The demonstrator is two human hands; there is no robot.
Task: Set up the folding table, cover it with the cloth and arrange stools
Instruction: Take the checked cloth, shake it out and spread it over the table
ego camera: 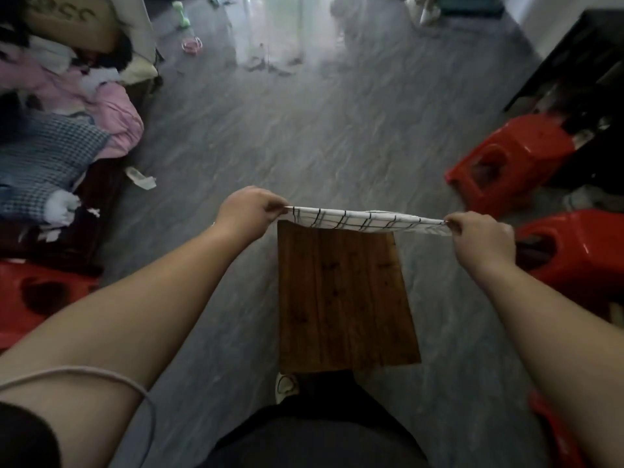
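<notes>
You are stretching the checked cloth [368, 220] taut above the far edge of the wooden table [344, 298], your left hand [248, 212] and right hand [479, 239] each pinching an end; red stools [506, 157] are standing right of the table.

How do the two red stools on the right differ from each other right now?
The farther stool lies tipped on the floor near the dark furniture; the nearer stool sits just beyond the right hand. The farther stool shows whole; the nearer stool is cut by the frame edge. Both are glossy red plastic with a cutout.
</notes>
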